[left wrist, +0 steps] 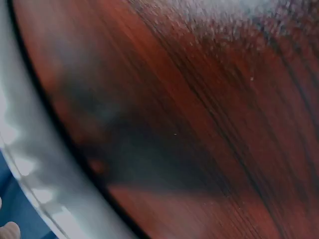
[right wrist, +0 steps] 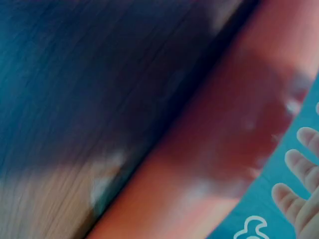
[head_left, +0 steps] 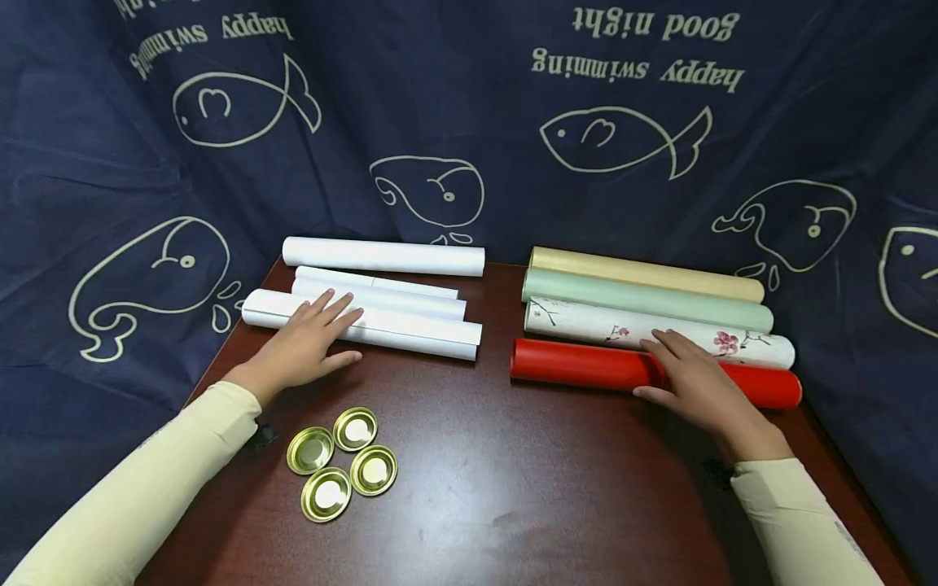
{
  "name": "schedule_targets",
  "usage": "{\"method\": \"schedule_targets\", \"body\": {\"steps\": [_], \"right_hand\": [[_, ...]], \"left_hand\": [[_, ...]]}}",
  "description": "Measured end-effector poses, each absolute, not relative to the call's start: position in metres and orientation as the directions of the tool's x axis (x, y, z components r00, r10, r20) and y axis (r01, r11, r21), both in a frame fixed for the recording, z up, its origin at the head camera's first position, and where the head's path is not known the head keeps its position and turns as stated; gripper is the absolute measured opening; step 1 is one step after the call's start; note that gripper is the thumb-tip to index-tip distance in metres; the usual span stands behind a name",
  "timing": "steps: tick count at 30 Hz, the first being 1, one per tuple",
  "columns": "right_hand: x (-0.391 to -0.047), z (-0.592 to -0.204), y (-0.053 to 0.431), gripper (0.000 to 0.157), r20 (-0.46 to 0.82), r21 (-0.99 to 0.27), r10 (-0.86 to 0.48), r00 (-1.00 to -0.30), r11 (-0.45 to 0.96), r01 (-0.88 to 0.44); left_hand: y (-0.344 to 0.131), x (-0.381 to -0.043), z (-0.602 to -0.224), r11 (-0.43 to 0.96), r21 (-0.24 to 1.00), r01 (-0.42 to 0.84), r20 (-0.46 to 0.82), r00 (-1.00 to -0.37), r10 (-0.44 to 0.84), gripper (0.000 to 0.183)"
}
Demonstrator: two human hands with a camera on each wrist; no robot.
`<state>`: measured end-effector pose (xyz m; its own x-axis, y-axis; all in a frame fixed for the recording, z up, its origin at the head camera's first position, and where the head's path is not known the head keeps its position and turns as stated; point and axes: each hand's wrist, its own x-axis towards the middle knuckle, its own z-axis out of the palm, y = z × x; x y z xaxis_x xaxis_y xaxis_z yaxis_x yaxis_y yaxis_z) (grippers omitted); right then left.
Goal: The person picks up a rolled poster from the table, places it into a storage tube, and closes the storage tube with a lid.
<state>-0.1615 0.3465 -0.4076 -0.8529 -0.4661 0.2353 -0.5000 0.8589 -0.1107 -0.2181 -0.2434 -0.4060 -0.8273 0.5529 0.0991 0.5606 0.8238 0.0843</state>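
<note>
My left hand (head_left: 304, 346), fingers spread, lies over the front white paper roll (head_left: 418, 334) on the left side; whether it touches the roll I cannot tell. Behind that roll are another white roll (head_left: 432, 306) and, farthest back, a third white roll (head_left: 381, 255). On the right, my right hand (head_left: 699, 382) is above the red roll (head_left: 572, 363), with its fingertips reaching the white roll with pink flowers (head_left: 586, 322). Its fingers are extended and hold nothing. A pale green roll (head_left: 645, 299) and a beige roll (head_left: 645, 274) lie behind. The right wrist view shows the red roll (right wrist: 224, 134) close up.
Several gold round lids (head_left: 326, 495) lie in a cluster on the brown wooden table (head_left: 528, 505), nearer than the left hand. A dark blue cloth (head_left: 506, 98) with fish and whale drawings hangs behind the table and along its sides.
</note>
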Motion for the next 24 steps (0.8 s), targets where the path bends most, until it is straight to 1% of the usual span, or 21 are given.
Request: {"method": "schedule_targets", "body": {"steps": [3, 5, 8, 10, 12, 15, 19, 24], "right_hand": [[-0.169, -0.413, 0.343, 0.076, 0.260, -0.089, -0.505, -0.823, 0.836, -0.541], [-0.173, -0.417, 0.342, 0.076, 0.279, -0.064, -0.531, -0.800, 0.821, -0.567], [-0.177, -0.420, 0.339, 0.077, 0.294, -0.045, -0.547, -0.784, 0.811, -0.583], [-0.178, -0.420, 0.338, 0.077, 0.287, -0.045, -0.548, -0.786, 0.812, -0.582], [-0.178, -0.420, 0.336, 0.076, 0.275, -0.055, -0.545, -0.792, 0.814, -0.579], [-0.178, -0.421, 0.335, 0.076, 0.234, -0.099, -0.533, -0.813, 0.819, -0.565], [-0.180, -0.425, 0.335, 0.077, 0.196, -0.151, -0.519, -0.832, 0.822, -0.549], [-0.182, -0.428, 0.334, 0.075, 0.191, -0.146, -0.520, -0.832, 0.823, -0.548]], "left_hand": [[-0.240, -0.227, -0.412, 0.794, 0.073, 0.603, 0.126, -0.796, 0.593, 0.073], [-0.239, -0.233, -0.416, 0.773, 0.050, 0.633, 0.165, -0.768, 0.619, 0.072], [-0.236, -0.240, -0.419, 0.743, 0.019, 0.669, 0.224, -0.727, 0.648, 0.072], [-0.234, -0.244, -0.420, 0.731, 0.002, 0.682, 0.238, -0.711, 0.662, 0.073], [-0.233, -0.247, -0.421, 0.721, -0.008, 0.693, 0.225, -0.701, 0.677, 0.071], [-0.234, -0.249, -0.423, 0.708, -0.020, 0.706, 0.205, -0.690, 0.694, 0.069], [-0.237, -0.251, -0.428, 0.698, -0.022, 0.716, 0.215, -0.679, 0.702, 0.067], [-0.239, -0.253, -0.433, 0.693, -0.007, 0.721, 0.237, -0.672, 0.702, 0.063]]}}
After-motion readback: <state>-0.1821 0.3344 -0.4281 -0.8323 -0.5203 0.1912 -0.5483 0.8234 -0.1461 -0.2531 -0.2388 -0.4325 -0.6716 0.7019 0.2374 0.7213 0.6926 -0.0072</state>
